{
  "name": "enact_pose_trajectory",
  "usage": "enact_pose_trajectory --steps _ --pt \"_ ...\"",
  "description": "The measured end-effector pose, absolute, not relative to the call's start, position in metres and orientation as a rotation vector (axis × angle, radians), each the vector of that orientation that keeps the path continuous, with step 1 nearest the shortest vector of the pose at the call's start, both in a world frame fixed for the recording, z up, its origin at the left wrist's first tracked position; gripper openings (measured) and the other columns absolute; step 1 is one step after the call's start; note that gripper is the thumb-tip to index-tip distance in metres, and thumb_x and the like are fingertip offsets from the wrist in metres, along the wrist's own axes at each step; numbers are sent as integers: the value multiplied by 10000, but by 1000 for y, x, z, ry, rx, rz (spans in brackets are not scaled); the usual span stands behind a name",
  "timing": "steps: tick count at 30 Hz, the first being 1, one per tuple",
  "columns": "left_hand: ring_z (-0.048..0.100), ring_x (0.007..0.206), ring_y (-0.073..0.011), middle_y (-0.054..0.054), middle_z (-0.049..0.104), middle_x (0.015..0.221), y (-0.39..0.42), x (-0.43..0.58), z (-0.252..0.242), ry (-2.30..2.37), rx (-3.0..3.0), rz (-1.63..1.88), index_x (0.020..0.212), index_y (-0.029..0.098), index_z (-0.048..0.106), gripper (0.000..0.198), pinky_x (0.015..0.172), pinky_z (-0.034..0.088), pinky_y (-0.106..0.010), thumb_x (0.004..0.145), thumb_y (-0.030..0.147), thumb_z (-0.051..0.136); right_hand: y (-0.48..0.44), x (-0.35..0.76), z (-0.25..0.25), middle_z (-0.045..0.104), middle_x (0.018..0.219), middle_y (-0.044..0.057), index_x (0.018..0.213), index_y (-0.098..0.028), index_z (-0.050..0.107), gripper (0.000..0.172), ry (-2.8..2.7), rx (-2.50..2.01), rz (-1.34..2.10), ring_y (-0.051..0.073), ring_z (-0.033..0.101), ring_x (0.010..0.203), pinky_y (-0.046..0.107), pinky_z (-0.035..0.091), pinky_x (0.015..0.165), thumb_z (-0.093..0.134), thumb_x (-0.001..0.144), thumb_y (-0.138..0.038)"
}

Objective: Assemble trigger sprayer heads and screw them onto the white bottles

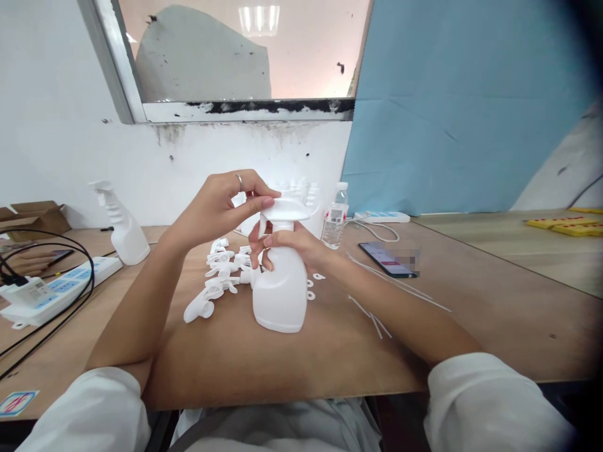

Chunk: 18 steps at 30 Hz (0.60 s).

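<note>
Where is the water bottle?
In the head view, the water bottle stands on the table just right of centre, behind the right hand and left of the phone.

I read this as a small hand-assembly workshop, not a home. Bare plywood tabletop (471, 326); batch of loose white trigger heads (219, 276) mid-frame; thin dip tubes (400, 284) scattered right of centre; capped spray bottle (123, 229) at left; power strip (61, 289) lower left; stained wall (264, 150), blue sheet (471, 107) upper right.

A white spray bottle (123, 229) stands upright at left, near a power strip (61, 290). A water bottle (335, 216) stands near a phone (389, 260). A cardboard box (35, 216) sits far left.
</note>
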State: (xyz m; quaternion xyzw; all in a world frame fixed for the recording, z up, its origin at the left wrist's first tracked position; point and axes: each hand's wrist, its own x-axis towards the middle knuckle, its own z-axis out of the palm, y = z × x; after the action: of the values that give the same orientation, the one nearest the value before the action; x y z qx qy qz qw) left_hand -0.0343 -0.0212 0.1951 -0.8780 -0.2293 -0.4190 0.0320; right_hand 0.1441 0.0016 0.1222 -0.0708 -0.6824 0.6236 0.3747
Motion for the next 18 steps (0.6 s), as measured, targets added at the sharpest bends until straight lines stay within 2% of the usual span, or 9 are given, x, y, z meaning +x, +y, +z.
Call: enact_pose_trajectory --steps 2,6,8,9,11,14,18 --pt "660 864 -173 -43 730 967 -25 -43 200 -746 -2691 -1211 1006 224 723 264 722 510 -270 943 416 553 0 144 122 642 661 27 802 -127 583 72 -1772 -197 1611 179 669 619 261 487 530 619 791 -188" --pt "662 805 -159 -27 728 899 -29 -65 208 -800 -2623 -1251 1103 255 704 308 725 514 -272 965 456 514 -1 145 123 642 723 20 890 -128 615 115 -1767 -144 1610 199 688 675 259 479 515 619 779 -156" --pt "656 746 -153 -16 718 840 -29 -73 210 -821 -2600 -1279 1063 264 712 303 691 505 -273 958 476 523 -2 146 124 604 666 8 795 -124 604 26 -1782 -149 1596 216 697 694 275 496 546 602 787 -149" --pt "651 718 -150 -12 714 816 -30 -76 211 -829 -2593 -1283 1019 263 722 306 666 499 -271 955 487 523 -3 146 124 575 621 -3 756 -126 592 48 -1799 -158 1593 221 699 694 292 511 580 587 798 -149" --pt "645 693 -144 -8 714 797 -32 -75 211 -834 -2597 -1239 954 251 730 330 639 486 -263 960 492 504 -5 146 124 560 584 -21 833 -130 603 44 -1819 -159 1598 220 698 693 329 534 646 570 815 -152" --pt "640 695 -136 2 712 787 -38 -66 210 -858 -2654 -991 975 231 717 339 630 463 -242 967 475 482 -9 144 123 671 718 10 1072 -154 573 245 -1841 -139 1618 209 700 738 354 546 717 593 831 -190" --pt "615 641 -126 25 679 713 -45 -59 212 -982 -2620 -738 930 225 691 349 600 426 -222 931 516 498 -12 147 133 706 1067 99 1126 -159 571 348 -2005 -366 1414 236 692 933 376 546 814 630 858 -373"
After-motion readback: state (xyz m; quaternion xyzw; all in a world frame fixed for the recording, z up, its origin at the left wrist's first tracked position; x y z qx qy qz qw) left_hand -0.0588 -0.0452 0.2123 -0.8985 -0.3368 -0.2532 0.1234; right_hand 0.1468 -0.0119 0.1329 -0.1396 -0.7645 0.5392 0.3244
